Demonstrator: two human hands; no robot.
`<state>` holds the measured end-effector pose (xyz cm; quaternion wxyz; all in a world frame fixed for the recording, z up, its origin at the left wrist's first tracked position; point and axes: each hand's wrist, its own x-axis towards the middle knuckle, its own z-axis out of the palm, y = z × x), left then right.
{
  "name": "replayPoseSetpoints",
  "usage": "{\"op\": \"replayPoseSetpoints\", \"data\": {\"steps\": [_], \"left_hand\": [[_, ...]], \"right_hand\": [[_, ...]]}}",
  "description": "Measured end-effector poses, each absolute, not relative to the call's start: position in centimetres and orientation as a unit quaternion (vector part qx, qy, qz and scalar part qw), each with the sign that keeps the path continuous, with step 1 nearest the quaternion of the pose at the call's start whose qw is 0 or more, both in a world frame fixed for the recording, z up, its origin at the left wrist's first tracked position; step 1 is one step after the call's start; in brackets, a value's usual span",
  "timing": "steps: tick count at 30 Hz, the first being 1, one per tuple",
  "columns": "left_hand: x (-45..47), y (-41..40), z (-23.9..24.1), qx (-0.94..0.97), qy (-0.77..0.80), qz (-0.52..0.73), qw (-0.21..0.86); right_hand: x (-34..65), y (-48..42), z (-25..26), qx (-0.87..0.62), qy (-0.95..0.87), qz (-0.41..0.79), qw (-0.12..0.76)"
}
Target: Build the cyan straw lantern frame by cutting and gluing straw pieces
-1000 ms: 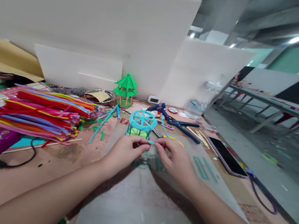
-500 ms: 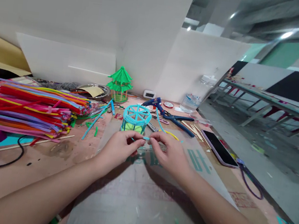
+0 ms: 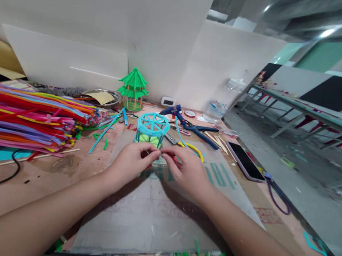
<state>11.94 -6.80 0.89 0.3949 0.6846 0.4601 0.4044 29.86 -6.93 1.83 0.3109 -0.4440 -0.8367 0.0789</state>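
Note:
Above the translucent mat [image 3: 126, 227], my left hand [image 3: 135, 161] and my right hand [image 3: 187, 168] meet with thumbs and forefingers pinched. Between their fingertips is a short piece of light-blue pipe cleaner, almost wholly hidden by the fingers now. Just behind the hands stands a small round blue frame [image 3: 154, 119] with a spoked top and a light-green base, its lower front partly covered by my left hand. Scissors [image 3: 198, 149] with yellow handles lie behind my right hand.
Bundled coloured pipe cleaners [image 3: 27, 117] fill the left side. At the back stand a green pagoda model [image 3: 133, 89], a glue gun [image 3: 175, 111] and a small digital clock [image 3: 168, 101]. Blue-handled pliers [image 3: 204, 134], wooden sticks [image 3: 221, 143] and a phone [image 3: 245, 161] lie to the right.
My fingertips have come closer together, covering the blue piece that showed between them before. The view has shifted slightly, and more of the yellow scissor handles shows.

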Motion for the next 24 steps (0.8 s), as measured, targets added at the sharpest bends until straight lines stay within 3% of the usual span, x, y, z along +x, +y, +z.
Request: {"op": "replayPoseSetpoints", "data": {"steps": [8, 14, 24], "left_hand": [[12.4, -7.0, 1.3, 0.621, 0.465, 0.407, 0.482], [12.4, -7.0, 1.7, 0.612, 0.468, 0.413, 0.486], [12.6, -6.5, 0.4, 0.615, 0.436, 0.455, 0.474]], "right_hand": [[29.9, -6.7, 2.1, -0.458, -0.797, 0.160, 0.359], [30.1, -6.5, 1.7, -0.452, -0.781, 0.194, 0.385], [30.5, -6.0, 1.0, -0.413, -0.824, 0.094, 0.377]]}}
